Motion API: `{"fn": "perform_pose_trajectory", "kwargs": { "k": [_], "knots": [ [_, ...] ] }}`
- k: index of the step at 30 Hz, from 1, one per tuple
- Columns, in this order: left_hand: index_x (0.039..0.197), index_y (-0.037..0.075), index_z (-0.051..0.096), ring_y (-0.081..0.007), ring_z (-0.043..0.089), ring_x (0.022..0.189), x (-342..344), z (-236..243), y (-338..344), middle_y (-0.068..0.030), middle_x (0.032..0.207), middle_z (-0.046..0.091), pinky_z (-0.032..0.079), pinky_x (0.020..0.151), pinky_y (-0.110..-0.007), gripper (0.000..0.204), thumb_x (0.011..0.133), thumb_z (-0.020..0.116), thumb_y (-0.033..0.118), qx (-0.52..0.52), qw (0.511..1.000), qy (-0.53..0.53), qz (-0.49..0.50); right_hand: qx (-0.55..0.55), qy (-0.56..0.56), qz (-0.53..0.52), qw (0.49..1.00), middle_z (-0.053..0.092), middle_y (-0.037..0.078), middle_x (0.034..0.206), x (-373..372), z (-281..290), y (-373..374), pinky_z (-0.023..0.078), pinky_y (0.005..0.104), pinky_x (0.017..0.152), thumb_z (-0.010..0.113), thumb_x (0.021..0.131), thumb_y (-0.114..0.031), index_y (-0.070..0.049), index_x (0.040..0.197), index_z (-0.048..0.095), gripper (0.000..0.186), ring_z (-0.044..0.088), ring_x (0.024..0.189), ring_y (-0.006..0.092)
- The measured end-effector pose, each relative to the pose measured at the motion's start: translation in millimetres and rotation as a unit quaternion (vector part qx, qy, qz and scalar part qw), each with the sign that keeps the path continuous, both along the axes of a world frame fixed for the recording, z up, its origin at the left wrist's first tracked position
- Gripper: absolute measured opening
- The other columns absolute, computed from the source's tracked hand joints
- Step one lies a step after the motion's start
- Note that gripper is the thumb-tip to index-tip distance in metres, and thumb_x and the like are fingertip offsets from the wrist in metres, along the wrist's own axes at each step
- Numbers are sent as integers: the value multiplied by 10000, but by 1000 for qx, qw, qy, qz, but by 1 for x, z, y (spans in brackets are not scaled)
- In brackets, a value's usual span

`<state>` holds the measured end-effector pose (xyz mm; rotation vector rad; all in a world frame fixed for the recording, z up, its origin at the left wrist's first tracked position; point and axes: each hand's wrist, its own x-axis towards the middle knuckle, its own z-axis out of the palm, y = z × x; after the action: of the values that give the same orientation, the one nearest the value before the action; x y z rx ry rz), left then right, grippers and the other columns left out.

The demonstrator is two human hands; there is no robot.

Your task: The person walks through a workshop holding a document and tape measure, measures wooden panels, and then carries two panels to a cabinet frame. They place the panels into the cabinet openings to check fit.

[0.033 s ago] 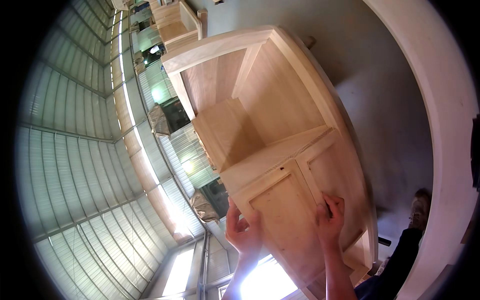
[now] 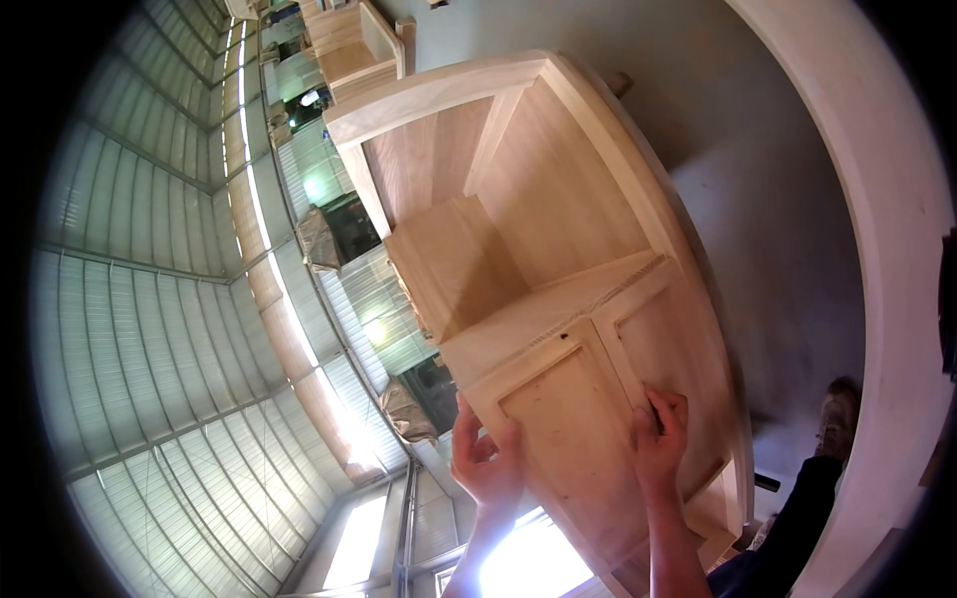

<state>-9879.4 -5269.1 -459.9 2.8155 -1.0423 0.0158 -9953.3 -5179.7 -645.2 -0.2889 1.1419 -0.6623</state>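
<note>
A pale, unpainted wooden cabinet (image 2: 588,169) fills the middle of the view, tilted in the picture. On its lower front sits a framed cabinet door (image 2: 563,424) with a recessed panel and a small dark mark near its top edge. My left hand (image 2: 485,460) grips the door's left side, thumb on the front and fingers curved round the outer edge. Along the opposite edge, beside a neighbouring framed panel (image 2: 648,334), my right hand (image 2: 660,439) is closed with bent fingers. Its fingertips are partly hidden at the gap.
Above the door is an open compartment with a loose-looking board (image 2: 454,259) inside. Another wooden piece of furniture (image 2: 354,50) stands farther off. A pale curved surface (image 2: 847,149) runs down the right. A shoe (image 2: 837,414) shows on the grey floor (image 2: 768,219).
</note>
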Motion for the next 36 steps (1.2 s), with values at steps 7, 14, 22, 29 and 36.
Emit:
{"fn": "perform_pose_trajectory", "kwargs": {
  "k": [7,14,22,29,36],
  "knots": [
    [1471,-57,491,-139,736,846,6,-1,7,-155,1190,703,583,668,-216,661,865,752,-15,-31,999,-8,-30,29,-29,-6,999,545,91,1153,-2,3,-4,464,318,923,676,888,-10,3,1243,701,356,544,1059,218],
    [1474,-66,485,-131,731,824,9,0,12,-151,1190,709,578,651,-222,665,870,754,7,0,999,-31,-33,15,-16,-1,1000,545,94,1131,-2,0,1,468,331,928,672,892,3,5,1240,702,349,543,1048,217],
    [1493,-71,456,-168,743,862,3,-1,7,-205,1310,669,596,685,-249,659,886,709,-28,-29,999,5,-27,10,-16,-12,1000,532,55,1088,1,-1,4,461,262,897,668,867,49,-14,1240,716,381,550,1008,170],
    [1503,-69,440,-229,734,986,0,-6,3,-237,1345,636,617,775,-285,660,892,687,-50,-31,998,9,-46,12,11,4,1000,549,67,1081,1,-3,9,460,276,945,674,865,43,-24,1242,720,385,562,1035,198],
    [1492,-91,434,-272,683,1142,6,-2,7,-258,1358,612,618,872,-315,637,917,706,-61,-34,997,26,-66,17,20,9,1000,553,75,1080,-1,4,0,478,288,913,697,868,13,-43,1233,730,371,569,1029,209]
  ]
}}
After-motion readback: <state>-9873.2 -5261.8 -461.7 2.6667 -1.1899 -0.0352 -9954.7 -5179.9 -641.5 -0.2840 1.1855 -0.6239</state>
